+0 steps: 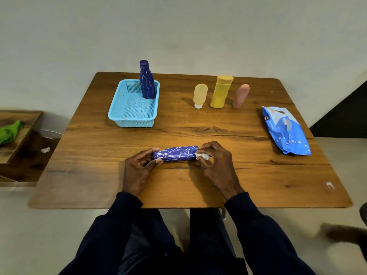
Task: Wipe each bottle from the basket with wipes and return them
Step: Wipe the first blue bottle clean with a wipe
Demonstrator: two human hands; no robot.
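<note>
Wooden table [95, 155]: bare stretch left open along near edge and at centre. Light-blue mesh basket [114, 108] set far left; dark-blue bottle [147, 82] stood upright in its far right corner. Wipes pack [286, 132] laid at right edge. Yellow bottle [220, 92] flanked by peach tube [200, 95] and pink tube [240, 95], all upright, far right. Patterned blue bottle [176, 153] held sideways near front centre: one end gripped by left hand [139, 167], white wipe [202, 156] pinched against other end by right hand [216, 161].
</note>
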